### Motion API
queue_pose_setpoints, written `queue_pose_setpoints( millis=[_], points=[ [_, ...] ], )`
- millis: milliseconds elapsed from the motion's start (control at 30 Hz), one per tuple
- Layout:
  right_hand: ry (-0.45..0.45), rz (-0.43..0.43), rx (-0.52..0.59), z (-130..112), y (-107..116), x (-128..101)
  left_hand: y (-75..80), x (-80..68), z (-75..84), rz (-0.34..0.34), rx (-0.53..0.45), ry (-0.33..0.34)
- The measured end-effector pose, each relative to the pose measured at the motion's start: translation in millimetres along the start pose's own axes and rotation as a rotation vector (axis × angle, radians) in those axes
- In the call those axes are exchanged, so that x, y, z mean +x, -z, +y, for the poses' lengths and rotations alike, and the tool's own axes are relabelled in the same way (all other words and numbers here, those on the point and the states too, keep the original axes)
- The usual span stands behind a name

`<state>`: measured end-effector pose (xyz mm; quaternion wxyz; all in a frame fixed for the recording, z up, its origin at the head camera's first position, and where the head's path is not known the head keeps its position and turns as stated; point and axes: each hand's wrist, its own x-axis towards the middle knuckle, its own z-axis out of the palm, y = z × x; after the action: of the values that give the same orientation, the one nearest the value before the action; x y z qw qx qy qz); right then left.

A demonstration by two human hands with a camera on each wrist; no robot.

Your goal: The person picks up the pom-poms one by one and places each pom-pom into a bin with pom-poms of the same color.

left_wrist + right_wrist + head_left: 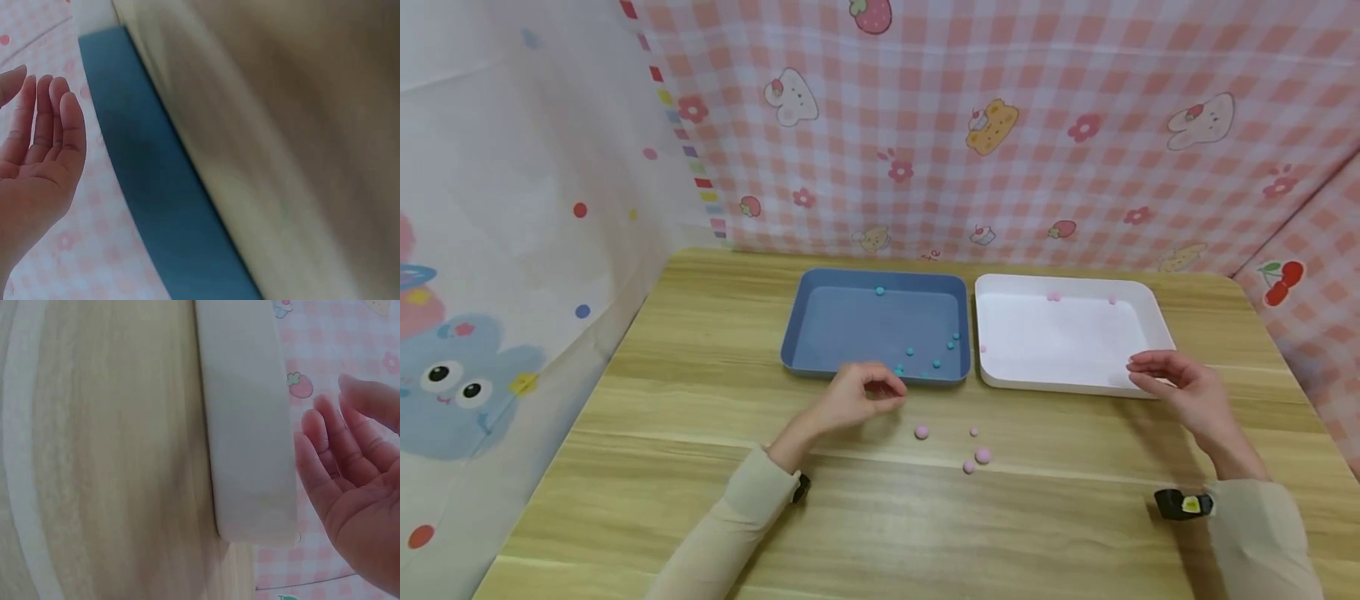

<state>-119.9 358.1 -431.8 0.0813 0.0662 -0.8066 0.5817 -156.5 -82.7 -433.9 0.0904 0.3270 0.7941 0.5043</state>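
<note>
My left hand hovers at the front rim of the blue tray, fingers loosely bent and thumb apart. Nothing shows between those fingers in the left wrist view. Several small teal balls lie in this tray, mostly toward its front right. Over the front right corner of the white tray is my right hand, its fingers softly curved with no object visible in them. A few pink balls sit inside the white tray. On the table before the trays lie several more pink balls, including a larger one.
Both trays stand side by side near the back edge of the wooden table, a narrow gap between them. A pink checked cloth hangs behind, and a white printed cloth hangs at the left. Each wrist wears a dark device.
</note>
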Motion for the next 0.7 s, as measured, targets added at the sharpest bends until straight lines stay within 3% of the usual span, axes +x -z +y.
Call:
queue_pose_setpoints(
  millis=[200,367,500,700],
  points=[
    [0.053,-0.027,-0.136,1.7,0.3,1.9,-14.9,0.1,2.3,-0.063,-0.069,0.035],
    [0.072,-0.077,-0.191,3.9,2.4,1.8,-25.3,3.9,8.6,-0.117,-0.115,0.122],
    [0.073,-0.071,-0.204,5.7,2.0,2.4,-33.2,6.1,10.4,-0.136,-0.098,0.189],
    [0.093,-0.089,-0.197,7.3,1.2,4.0,-42.0,8.0,5.9,-0.154,-0.002,0.200]
  ],
)
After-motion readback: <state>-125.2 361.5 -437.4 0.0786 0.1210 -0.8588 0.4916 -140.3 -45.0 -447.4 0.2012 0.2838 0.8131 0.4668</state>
